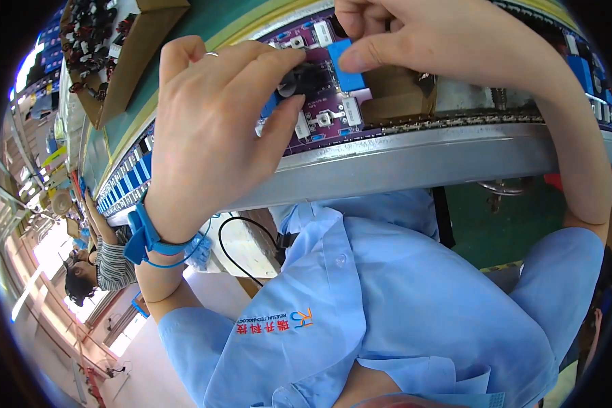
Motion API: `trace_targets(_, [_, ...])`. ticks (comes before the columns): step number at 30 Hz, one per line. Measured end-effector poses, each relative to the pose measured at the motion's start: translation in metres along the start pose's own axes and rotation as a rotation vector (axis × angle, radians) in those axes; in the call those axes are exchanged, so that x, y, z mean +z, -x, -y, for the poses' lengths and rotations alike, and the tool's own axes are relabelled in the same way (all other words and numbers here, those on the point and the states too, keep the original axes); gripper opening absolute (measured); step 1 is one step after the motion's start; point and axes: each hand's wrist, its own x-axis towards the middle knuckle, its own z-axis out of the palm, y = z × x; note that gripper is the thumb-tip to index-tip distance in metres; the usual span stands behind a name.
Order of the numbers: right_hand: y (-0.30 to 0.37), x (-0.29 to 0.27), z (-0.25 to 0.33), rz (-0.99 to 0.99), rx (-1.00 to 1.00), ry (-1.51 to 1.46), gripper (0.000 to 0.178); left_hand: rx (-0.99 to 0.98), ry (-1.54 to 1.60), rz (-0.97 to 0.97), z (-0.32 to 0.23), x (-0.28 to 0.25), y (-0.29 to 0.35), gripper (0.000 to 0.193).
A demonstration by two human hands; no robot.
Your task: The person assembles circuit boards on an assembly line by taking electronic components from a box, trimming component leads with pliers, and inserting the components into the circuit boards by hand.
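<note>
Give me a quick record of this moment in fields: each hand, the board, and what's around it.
left hand: pinching a dark round part on the board
right hand: pressing a blue rectangular part onto the board
board: purple circuit board on a metal conveyor rail
wrist: blue strap on the left wrist
nearby: cardboard box of small parts; another person seated down the line
</note>
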Motion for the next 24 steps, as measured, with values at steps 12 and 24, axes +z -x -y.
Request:
trace_targets(12, [-0.004,0.007,-0.005,-0.034,-0.02,0.053,0.032,0.03,-0.122,0.061,-0.003,-0.001,0.004,0.034])
trace_targets(24, [-0.008,0.009,0.0,-0.047,-0.016,0.086,0.03,0.02,-0.275,0.09,-0.016,-0.001,0.004,0.031])
